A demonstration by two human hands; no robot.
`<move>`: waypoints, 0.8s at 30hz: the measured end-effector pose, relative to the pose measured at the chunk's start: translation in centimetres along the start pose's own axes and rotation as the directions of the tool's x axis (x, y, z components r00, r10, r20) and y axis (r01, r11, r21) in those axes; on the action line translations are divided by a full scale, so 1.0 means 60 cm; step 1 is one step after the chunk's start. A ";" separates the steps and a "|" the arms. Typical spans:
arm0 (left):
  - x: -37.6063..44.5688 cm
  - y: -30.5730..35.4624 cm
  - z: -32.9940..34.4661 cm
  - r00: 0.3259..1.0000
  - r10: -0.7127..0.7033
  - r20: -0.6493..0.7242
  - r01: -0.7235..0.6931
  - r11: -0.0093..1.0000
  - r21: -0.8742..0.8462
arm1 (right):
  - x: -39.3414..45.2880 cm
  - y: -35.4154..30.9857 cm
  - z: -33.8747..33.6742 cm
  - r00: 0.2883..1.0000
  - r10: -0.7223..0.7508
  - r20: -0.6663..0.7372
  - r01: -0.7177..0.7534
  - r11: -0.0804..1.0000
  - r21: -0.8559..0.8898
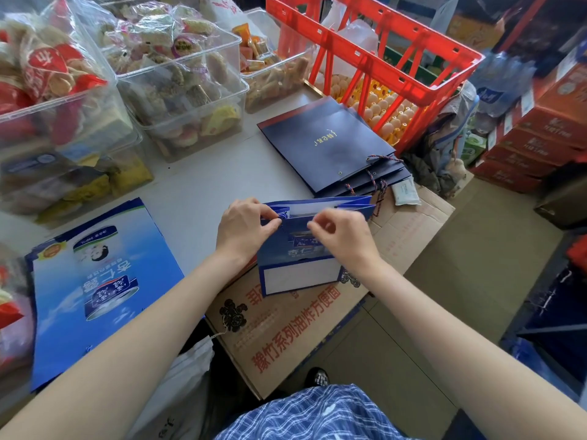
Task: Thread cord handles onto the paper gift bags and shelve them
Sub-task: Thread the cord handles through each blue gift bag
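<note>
Two hands meet at the top edge of one blue paper gift bag [298, 258], which stands half-open on a flattened cardboard box [305, 325] at the near right end of the desk [203, 185]. The bag's mouth runs left to right, so its long axis lies straight across between the two grips. The left hand [244, 228] has thumb and forefinger closed in a pinch on the blue cord [283, 215] at the left hole of the near panel. The right hand [341, 233] has curled fingers at the same rim, further right; whether it has the cord's other end or only paper I cannot tell. By my reading, the cord must next go rightward along the rim to the second hole, and the right hand is nearer that.

Just beyond the bag lies a stack of dark navy bags [330, 144], corded handles trailing at their near edge, close enough to snag. To the near left, a pile of flat light-blue printed bags [98, 287]. Clear tubs of snacks [178, 90] line the far left; a red crate [374, 49] over trays of eggs stands far right.
</note>
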State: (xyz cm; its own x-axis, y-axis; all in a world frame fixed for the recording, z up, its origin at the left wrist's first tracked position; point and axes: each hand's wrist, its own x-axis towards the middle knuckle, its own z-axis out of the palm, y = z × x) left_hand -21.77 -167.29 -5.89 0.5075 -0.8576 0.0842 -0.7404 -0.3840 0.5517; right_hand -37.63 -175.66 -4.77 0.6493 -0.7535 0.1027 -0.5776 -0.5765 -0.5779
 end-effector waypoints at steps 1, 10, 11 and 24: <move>0.001 -0.001 -0.001 1.000 -0.003 0.005 0.003 1.000 -0.012 | -0.011 0.003 0.010 0.997 0.046 0.055 -0.042 0.997 -0.060; -0.015 -0.001 -0.001 0.999 0.025 0.047 -0.022 0.998 -0.054 | 0.002 -0.036 0.112 0.977 0.211 0.020 -0.208 0.974 -0.093; -0.017 -0.004 -0.002 0.998 0.037 0.055 -0.034 0.998 -0.057 | 0.000 -0.034 0.113 0.977 0.210 0.036 -0.209 0.977 -0.037; -0.032 -0.022 0.019 0.958 0.281 -0.060 -0.277 0.958 0.066 | -0.014 0.006 0.026 0.917 -0.031 0.397 -0.014 0.994 0.111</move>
State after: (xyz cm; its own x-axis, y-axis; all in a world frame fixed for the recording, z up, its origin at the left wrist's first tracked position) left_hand -22.26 -165.51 -7.75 0.3044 -0.9086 0.2859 -0.8796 -0.1530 0.4504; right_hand -37.59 -174.73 -6.33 0.8100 -0.5480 -0.2090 -0.5284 -0.5271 -0.6656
